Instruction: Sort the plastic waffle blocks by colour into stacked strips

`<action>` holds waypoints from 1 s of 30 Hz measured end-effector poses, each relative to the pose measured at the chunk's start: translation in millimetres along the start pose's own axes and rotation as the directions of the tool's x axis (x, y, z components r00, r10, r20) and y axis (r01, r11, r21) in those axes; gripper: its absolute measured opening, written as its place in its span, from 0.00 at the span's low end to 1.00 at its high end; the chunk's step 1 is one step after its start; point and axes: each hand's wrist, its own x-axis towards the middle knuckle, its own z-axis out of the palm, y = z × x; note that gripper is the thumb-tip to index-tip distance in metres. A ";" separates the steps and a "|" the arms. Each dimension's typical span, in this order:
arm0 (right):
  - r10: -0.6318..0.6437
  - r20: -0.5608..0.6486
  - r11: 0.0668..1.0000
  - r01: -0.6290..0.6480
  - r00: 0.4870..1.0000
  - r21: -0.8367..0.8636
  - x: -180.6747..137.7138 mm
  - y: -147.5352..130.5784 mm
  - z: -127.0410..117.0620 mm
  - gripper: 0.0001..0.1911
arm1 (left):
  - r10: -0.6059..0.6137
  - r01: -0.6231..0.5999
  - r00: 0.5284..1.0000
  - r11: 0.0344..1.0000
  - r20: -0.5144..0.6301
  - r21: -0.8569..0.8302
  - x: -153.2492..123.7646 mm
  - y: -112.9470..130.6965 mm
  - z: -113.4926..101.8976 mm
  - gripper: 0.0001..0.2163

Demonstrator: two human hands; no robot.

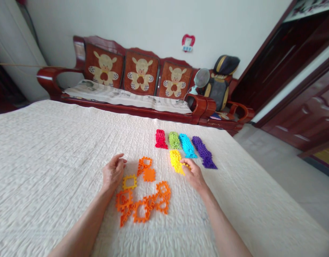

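Note:
My right hand [194, 175] pinches a yellow building piece [187, 166] at the near right end of a row of overlapping yellow pieces [175, 159]. My left hand [114, 172] hovers over or rests on the bedspread, its fingers loosely curled with a gap at the thumb and nothing visible in them. Just right of it lie a yellow square frame [129, 182], an orange solid square [149, 175] and orange notched pieces [145, 162]. Closer to me is a scattered group of orange frames and triangles [141, 211], some overlapping.
Beyond the yellow row lie sorted rows of red pieces [160, 139], green pieces [174, 140], light blue pieces [187, 145] and purple pieces [204, 151]. They rest on a quilted white cover [60, 153]. Behind its far edge stands a wooden sofa [143, 109] with a small fan [201, 77].

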 end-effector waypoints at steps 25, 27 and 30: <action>-0.102 -0.295 0.993 0.080 0.950 -0.086 -6.7 49.1 10.1 0.19 | -0.033 0.044 0.998 0.982 0.061 -0.182 -10.2 27.6 -2.0 0.21; -0.093 -0.268 0.994 0.074 0.959 -0.081 -4.5 49.6 11.6 0.21 | 0.014 0.021 0.986 0.978 0.167 -0.207 -19.9 47.2 18.2 0.22; -0.100 -0.203 0.992 0.083 0.974 -0.093 -3.2 45.5 12.7 0.23 | 0.031 0.055 0.928 0.974 0.372 -0.219 -32.4 69.6 70.4 0.24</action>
